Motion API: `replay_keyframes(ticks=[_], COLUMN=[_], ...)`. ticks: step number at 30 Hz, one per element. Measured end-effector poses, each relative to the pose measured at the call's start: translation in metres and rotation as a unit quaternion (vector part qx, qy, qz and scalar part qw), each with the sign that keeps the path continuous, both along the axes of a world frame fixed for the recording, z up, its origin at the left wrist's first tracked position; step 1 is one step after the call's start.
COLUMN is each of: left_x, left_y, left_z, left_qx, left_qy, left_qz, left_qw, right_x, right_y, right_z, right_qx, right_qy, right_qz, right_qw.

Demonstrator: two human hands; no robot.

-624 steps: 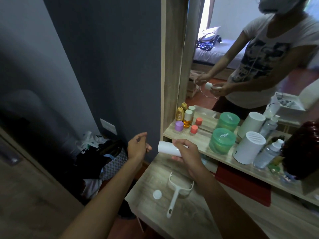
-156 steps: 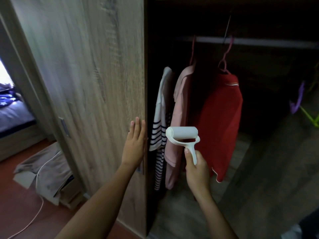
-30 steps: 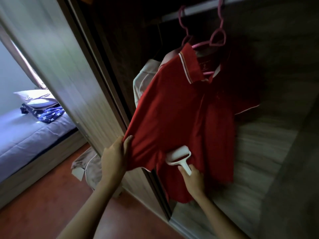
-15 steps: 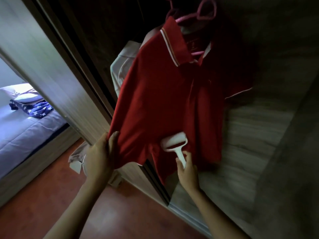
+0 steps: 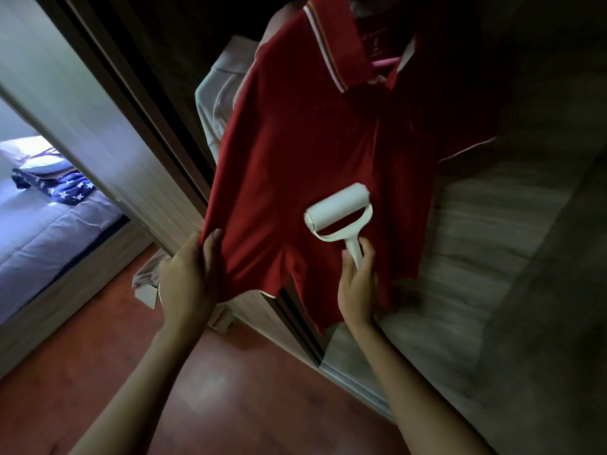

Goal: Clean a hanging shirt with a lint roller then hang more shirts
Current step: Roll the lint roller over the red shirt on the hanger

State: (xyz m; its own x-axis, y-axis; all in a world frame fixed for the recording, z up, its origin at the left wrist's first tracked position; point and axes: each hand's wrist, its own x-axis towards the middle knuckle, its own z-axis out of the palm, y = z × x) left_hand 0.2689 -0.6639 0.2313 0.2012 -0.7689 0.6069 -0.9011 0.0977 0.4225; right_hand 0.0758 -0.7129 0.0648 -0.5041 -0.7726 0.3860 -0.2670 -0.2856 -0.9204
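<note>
Gripping the lower left edge of the red polo shirt [image 5: 295, 152], your left hand [image 5: 187, 277] pinches the fabric between thumb and fingers and pulls it out toward the room. Your right hand [image 5: 356, 284] closes round the white handle of the lint roller [image 5: 338, 211]; the white roll lies tilted against the shirt front, low and near the middle. Shirt hangs from a pink hanger [image 5: 384, 62], visible just inside the striped collar. Behind its left shoulder, a pale garment [image 5: 216, 93] hangs in the dark wardrobe. Far left, a bed [image 5: 42, 224] carries a star-patterned blue cloth [image 5: 62, 188].
</note>
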Motion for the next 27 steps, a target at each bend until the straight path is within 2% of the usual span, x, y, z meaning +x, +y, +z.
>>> replay_keyframes(ticks=[3, 5, 7, 9, 10, 14, 19, 22, 25, 27], left_x=[0.001, 0.0, -0.004, -0.01, -0.011, -0.01, -0.016, -0.015, -0.014, -0.014], left_y=[-0.004, -0.006, -0.007, -0.006, -0.005, -0.005, -0.001, -0.002, -0.001, -0.003], left_z=[-0.004, -0.006, -0.007, -0.007, -0.007, -0.008, -0.002, 0.001, 0.002, 0.004], left_qx=[0.005, 0.01, 0.015, 0.019, 0.02, 0.01, 0.017, 0.02, 0.024, 0.036], left_qy=[0.009, 0.014, 0.021, 0.031, 0.032, 0.028, 0.023, 0.041, 0.018, 0.027], left_qz=[0.017, 0.024, 0.03, 0.027, 0.026, 0.024, 0.05, 0.028, 0.02, 0.019], left_qw=[1.0, 1.0, 0.999, 0.999, 0.999, 0.999, 0.998, 0.999, 0.999, 0.999], right_x=[0.004, 0.007, 0.006, 0.002, 0.001, 0.001, -0.011, -0.029, -0.048, -0.058], right_y=[-0.003, 0.001, 0.005, 0.01, 0.013, 0.022, 0.029, 0.039, 0.037, 0.028], right_z=[-0.03, -0.062, -0.093, -0.108, -0.111, -0.108, -0.112, -0.097, -0.045, 0.009], right_qx=[0.042, 0.11, 0.22, 0.319, 0.331, 0.28, 0.374, 0.335, 0.183, 0.068], right_qy=[0.029, 0.078, 0.153, 0.185, 0.192, 0.204, 0.233, 0.238, 0.161, 0.105], right_qz=[0.007, 0.017, 0.044, 0.097, 0.109, 0.066, 0.132, 0.086, -0.008, -0.047], right_qw=[0.999, 0.991, 0.963, 0.924, 0.917, 0.936, 0.888, 0.908, 0.97, 0.991])
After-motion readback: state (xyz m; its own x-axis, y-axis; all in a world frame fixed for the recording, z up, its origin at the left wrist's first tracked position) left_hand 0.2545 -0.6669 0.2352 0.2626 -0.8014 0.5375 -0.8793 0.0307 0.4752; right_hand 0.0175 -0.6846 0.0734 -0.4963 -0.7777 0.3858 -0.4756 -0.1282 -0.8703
